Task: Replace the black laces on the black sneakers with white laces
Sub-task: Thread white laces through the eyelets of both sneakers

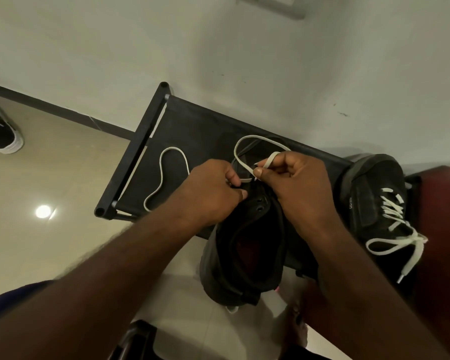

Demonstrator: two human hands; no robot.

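Observation:
A black sneaker (244,245) lies at the front edge of a black fabric rack top (192,131), its opening toward me. My left hand (213,188) grips its eyelet flap near the tongue. My right hand (299,183) pinches a white lace (244,141) close to its tip, just above the eyelets. The lace loops up behind my hands, and its other end trails left across the rack in a curve (164,178). To the right stands a second black sneaker (374,203), laced in white and tied in a bow.
A white wall rises behind the rack. A dark red cabinet (442,229) stands at the right, touching the second sneaker. Another black shoe with a white sole (0,131) lies on the beige floor at the far left. My foot shows below.

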